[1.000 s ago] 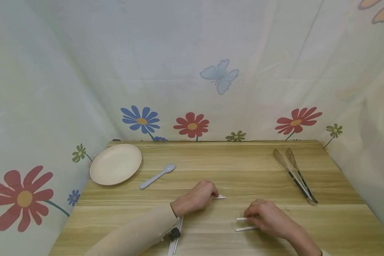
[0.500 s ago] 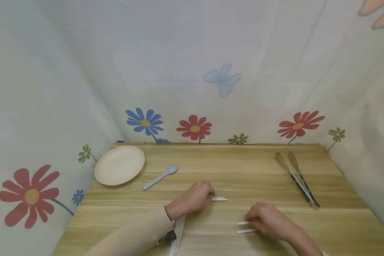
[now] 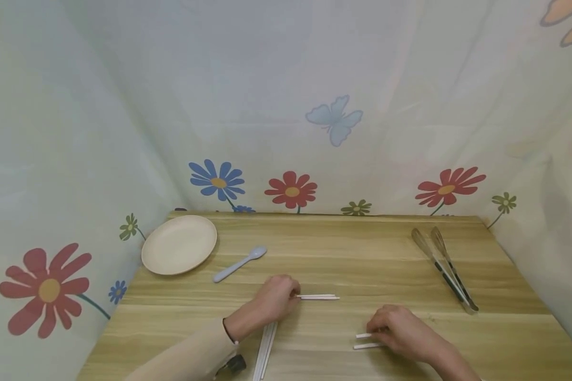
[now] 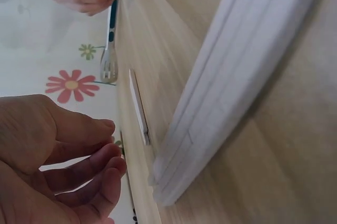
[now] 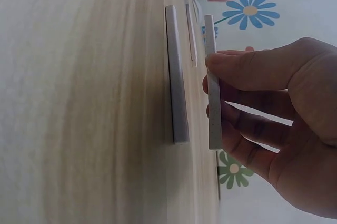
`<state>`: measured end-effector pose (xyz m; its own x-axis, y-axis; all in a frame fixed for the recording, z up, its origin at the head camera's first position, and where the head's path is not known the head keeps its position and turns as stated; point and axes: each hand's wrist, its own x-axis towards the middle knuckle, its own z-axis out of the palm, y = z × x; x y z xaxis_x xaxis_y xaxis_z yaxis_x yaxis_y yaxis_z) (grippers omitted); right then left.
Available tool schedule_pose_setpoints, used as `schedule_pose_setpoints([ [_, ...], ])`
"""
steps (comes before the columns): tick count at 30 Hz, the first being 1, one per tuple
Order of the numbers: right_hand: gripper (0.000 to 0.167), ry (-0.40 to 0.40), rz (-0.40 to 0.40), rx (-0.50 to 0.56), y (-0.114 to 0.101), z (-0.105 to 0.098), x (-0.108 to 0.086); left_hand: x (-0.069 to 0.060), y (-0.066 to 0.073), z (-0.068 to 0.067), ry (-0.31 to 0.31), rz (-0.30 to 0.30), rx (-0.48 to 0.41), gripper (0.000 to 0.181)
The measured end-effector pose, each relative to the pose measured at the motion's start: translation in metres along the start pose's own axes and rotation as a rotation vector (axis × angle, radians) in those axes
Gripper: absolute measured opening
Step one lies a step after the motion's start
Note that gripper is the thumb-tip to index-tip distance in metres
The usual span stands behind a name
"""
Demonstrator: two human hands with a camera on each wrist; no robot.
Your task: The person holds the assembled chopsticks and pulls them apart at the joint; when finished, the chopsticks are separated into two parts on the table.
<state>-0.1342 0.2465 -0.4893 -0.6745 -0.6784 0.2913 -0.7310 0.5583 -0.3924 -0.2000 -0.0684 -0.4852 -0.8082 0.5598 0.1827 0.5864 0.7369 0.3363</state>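
Two thin white sticks lie side by side on the wooden table, at the fingertips of my left hand. In the left wrist view that hand has loosely bent fingers around nothing, apart from the sticks. My right hand pinches a short, square-edged white stick between thumb and fingers, just above the table. A similar stick lies on the tabletop beside it. Several long white sticks lie in a bundle below my left wrist, partly cut off by the frame.
A cream plate sits at the table's back left, with a pale blue spoon to its right. Metal tongs lie spread at the right. A curtain with printed flowers borders the table's back and sides.
My left hand has drawn back to the left, off the two sticks, so more of their length shows. My right hand stays nearly in place, still holding its stick. The head view shifted slightly.
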Motion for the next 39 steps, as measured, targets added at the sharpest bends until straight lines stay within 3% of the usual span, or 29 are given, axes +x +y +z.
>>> schedule_pose_setpoints([
  [5, 0.015, 0.002, 0.002, -0.001, 0.001, 0.001, -0.001, -0.015, -0.004, -0.005, 0.012, 0.011, -0.032, 0.007],
  [21, 0.016, 0.007, 0.011, -0.043, 0.002, 0.003, -0.004, -0.057, -0.011, -0.012, 0.043, -0.082, -0.083, 0.009],
  [28, 0.017, 0.006, 0.012, -0.041, 0.002, 0.004, -0.006, -0.071, -0.012, -0.011, -0.019, -0.142, -0.163, 0.014],
  [39, 0.017, 0.007, 0.006, -0.026, 0.001, 0.008, -0.006, -0.089, -0.007, -0.006, -0.035, -0.175, -0.214, 0.016],
])
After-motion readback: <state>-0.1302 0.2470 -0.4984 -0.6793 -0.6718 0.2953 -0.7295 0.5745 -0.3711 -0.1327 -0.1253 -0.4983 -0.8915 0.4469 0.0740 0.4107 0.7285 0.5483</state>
